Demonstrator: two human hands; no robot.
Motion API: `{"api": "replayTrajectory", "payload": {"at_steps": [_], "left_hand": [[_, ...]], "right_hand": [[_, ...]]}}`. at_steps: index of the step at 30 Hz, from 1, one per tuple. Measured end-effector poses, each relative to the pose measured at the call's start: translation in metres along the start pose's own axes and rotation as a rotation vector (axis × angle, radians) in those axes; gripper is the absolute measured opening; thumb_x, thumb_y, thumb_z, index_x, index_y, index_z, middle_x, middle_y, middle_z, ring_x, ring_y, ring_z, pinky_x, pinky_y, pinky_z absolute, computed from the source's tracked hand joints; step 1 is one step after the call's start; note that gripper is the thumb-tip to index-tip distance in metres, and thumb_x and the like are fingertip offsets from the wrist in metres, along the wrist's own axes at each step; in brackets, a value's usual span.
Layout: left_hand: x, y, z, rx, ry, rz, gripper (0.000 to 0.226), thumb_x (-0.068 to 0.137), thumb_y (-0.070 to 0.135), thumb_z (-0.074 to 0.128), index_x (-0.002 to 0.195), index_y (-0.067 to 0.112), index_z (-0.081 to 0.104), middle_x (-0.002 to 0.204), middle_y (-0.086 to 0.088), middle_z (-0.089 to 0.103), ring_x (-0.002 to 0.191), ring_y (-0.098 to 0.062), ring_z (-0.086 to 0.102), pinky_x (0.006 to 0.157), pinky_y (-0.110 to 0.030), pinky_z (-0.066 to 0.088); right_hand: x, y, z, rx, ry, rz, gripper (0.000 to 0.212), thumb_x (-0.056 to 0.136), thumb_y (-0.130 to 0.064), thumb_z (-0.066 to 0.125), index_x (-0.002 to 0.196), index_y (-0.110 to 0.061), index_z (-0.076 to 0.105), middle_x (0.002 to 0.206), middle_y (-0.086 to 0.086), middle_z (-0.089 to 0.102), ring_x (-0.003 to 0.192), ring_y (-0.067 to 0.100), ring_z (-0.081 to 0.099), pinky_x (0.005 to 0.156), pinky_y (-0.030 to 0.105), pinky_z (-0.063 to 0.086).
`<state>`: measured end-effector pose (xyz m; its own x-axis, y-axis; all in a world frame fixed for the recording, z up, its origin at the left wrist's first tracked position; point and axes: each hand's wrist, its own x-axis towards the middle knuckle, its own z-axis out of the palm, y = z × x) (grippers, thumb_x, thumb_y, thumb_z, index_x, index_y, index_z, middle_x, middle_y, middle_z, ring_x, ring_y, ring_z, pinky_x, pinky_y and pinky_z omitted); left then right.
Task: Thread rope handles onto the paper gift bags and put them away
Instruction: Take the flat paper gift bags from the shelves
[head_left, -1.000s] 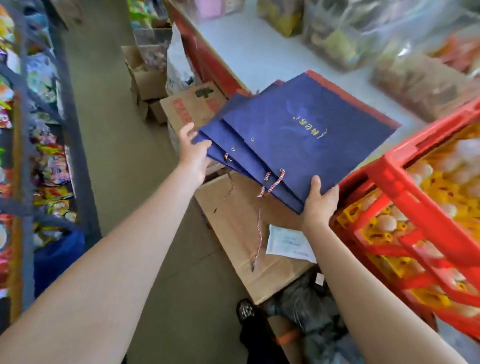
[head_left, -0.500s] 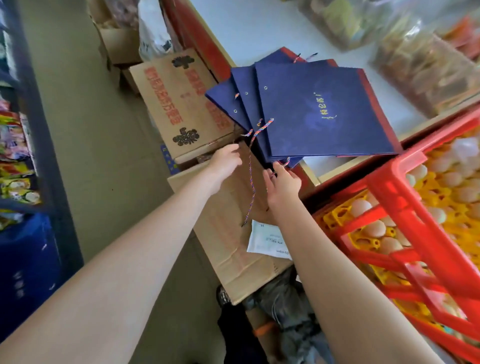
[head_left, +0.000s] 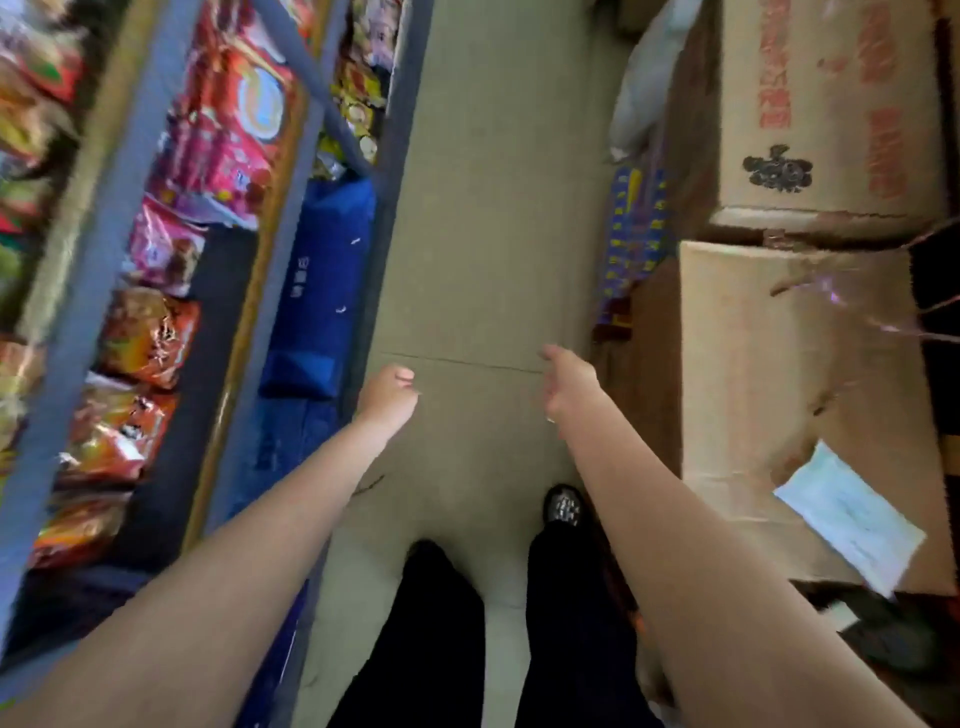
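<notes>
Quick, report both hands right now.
Left hand: fingers curled, holding nothing visible.
Right hand: fingers loosely extended, empty.

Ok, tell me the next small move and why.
Probably reach the left hand down to the blue stack at the foot of the shelf on the left, which looks like more gift bags. Both hands hold nothing, the right hand hangs over bare floor, and no bag is in hand to thread.

Nothing can be read for certain. The upper cardboard box (head_left: 826, 109) bears red characters and a black emblem, all blurred; the blue package (head_left: 324, 275) and the white paper slip (head_left: 852, 525) carry marks too small to read.
</notes>
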<state>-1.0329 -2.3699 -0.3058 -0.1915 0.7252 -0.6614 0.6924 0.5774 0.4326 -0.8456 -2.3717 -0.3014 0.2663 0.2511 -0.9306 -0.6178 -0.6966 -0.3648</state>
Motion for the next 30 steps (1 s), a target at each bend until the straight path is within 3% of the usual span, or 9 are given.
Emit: {"api": "replayTrajectory", "payload": {"at_steps": [6, 10, 12, 14, 17, 22, 24, 27, 30], "left_hand": [[0.061, -0.158, -0.006, 0.112, 0.086, -0.094, 0.027, 0.092, 0.002, 0.044, 0.116, 0.001, 0.055, 0.121, -0.015, 0.058, 0.113, -0.030, 0.052, 0.084, -0.029, 0.038], [0.115, -0.262, 0.015, 0.163, 0.164, -0.161, 0.025, 0.088, 0.003, 0.052, 0.113, -0.001, 0.056, 0.118, -0.018, 0.058, 0.111, -0.033, 0.053, 0.088, -0.035, 0.040], [0.130, -0.300, 0.021, 0.206, 0.215, -0.175, 0.030, 0.086, 0.006, 0.057, 0.116, 0.002, 0.054, 0.121, -0.018, 0.054, 0.113, -0.033, 0.050, 0.093, -0.039, 0.042], [0.152, -0.344, 0.031, 0.302, 0.299, -0.192, 0.040, 0.086, 0.012, 0.061, 0.125, 0.007, 0.049, 0.127, -0.016, 0.049, 0.117, -0.032, 0.046, 0.096, -0.042, 0.041], [0.186, -0.397, 0.045, 0.333, 0.401, -0.229, 0.058, 0.088, 0.022, 0.062, 0.137, 0.008, 0.035, 0.138, -0.015, 0.039, 0.126, -0.032, 0.036, 0.100, -0.041, 0.037], [0.227, -0.461, 0.059, 0.414, 0.379, -0.229, 0.083, 0.084, 0.039, 0.065, 0.146, 0.009, 0.017, 0.146, -0.013, 0.031, 0.132, -0.030, 0.032, 0.105, -0.038, 0.033], [0.235, -0.470, 0.063, 0.409, 0.387, -0.243, 0.084, 0.082, 0.041, 0.067, 0.144, 0.013, 0.019, 0.133, -0.014, 0.047, 0.120, -0.029, 0.046, 0.091, -0.037, 0.043], [0.233, -0.476, 0.070, 0.463, 0.475, -0.209, 0.064, 0.082, 0.042, 0.066, 0.132, 0.017, 0.034, 0.086, -0.005, 0.059, 0.085, -0.023, 0.058, 0.068, -0.031, 0.043], [0.221, -0.488, 0.074, 0.395, 0.534, -0.091, 0.039, 0.089, 0.035, 0.059, 0.122, 0.017, 0.047, 0.099, -0.007, 0.066, 0.094, -0.024, 0.062, 0.077, -0.033, 0.048]], "right_hand": [[0.092, 0.137, 0.122, -0.326, -0.268, -0.105, 0.034, 0.087, -0.009, 0.060, 0.119, -0.013, 0.052, 0.099, 0.003, 0.050, 0.069, 0.009, 0.041, 0.059, 0.025, 0.042], [0.165, 0.229, 0.177, -0.587, -0.465, -0.123, 0.040, 0.089, -0.008, 0.058, 0.127, -0.009, 0.047, 0.083, -0.001, 0.051, 0.072, 0.010, 0.045, 0.075, 0.037, 0.045], [0.190, 0.260, 0.188, -0.701, -0.561, -0.188, 0.041, 0.089, -0.005, 0.059, 0.127, -0.009, 0.046, 0.097, 0.003, 0.055, 0.085, 0.015, 0.050, 0.077, 0.036, 0.046], [0.224, 0.291, 0.207, -0.878, -0.690, -0.401, 0.046, 0.088, -0.002, 0.059, 0.131, -0.009, 0.045, 0.115, 0.007, 0.053, 0.100, 0.017, 0.050, 0.079, 0.029, 0.044], [0.272, 0.325, 0.241, -1.284, -0.884, -0.922, 0.054, 0.086, 0.001, 0.060, 0.136, -0.010, 0.043, 0.134, 0.015, 0.046, 0.123, 0.026, 0.044, 0.100, 0.026, 0.031], [0.313, 0.342, 0.303, -1.706, -1.014, -1.512, 0.076, 0.086, -0.011, 0.064, 0.148, -0.028, 0.023, 0.157, 0.010, 0.004, 0.140, 0.032, 0.017, 0.112, 0.040, 0.026], [0.317, 0.342, 0.319, -1.824, -1.065, -1.622, 0.084, 0.086, -0.012, 0.066, 0.149, -0.032, 0.014, 0.157, 0.007, -0.004, 0.140, 0.030, 0.017, 0.107, 0.039, 0.032], [0.317, 0.347, 0.334, -1.996, -1.101, -1.735, 0.088, 0.085, -0.014, 0.068, 0.149, -0.033, 0.011, 0.157, 0.005, -0.006, 0.138, 0.029, 0.020, 0.104, 0.039, 0.034], [0.317, 0.346, 0.338, -2.110, -1.159, -1.735, 0.079, 0.083, -0.021, 0.070, 0.147, -0.027, 0.024, 0.156, 0.009, 0.010, 0.139, 0.029, 0.021, 0.110, 0.039, 0.028]]}}
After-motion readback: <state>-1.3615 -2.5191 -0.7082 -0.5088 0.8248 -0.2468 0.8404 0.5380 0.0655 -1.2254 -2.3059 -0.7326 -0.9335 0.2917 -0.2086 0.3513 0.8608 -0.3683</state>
